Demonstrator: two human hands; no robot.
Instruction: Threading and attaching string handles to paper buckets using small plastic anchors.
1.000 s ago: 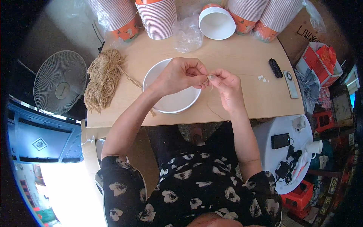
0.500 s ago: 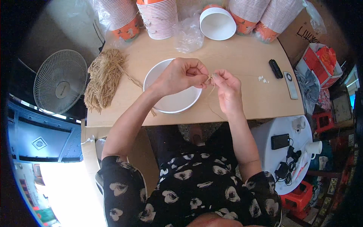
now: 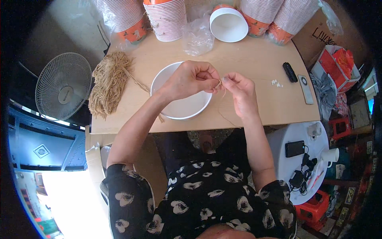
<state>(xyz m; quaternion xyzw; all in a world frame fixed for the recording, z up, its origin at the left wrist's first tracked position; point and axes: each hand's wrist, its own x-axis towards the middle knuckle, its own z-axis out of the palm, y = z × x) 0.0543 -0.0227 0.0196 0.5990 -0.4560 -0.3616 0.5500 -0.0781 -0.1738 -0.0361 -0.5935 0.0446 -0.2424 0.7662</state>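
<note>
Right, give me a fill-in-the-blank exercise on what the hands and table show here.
1. Both hands, the left hand and the right hand, pinch a thin tan ____ between their fingertips.
2. Under the left hand sits a round white ____ on the wooden table.
3. The bundle of tan fibre strands lies to the bowl's ____.

Missing words: string; bowl; left

Free tabletop right and front-left; back edge crowded.

Bare light wooden tabletop (image 3: pixel 254 59) is open between the wide white round bowl (image 3: pixel 181 109) and the black remote (image 3: pixel 290 72). Stacks of striped paper cups (image 3: pixel 166 20), crumpled clear plastic bag (image 3: pixel 197 38) and an upright white cup (image 3: pixel 228 24) block the rear; tan fibre bundle (image 3: pixel 109 81) fills the left side, possibly overhanging the edge.
</note>
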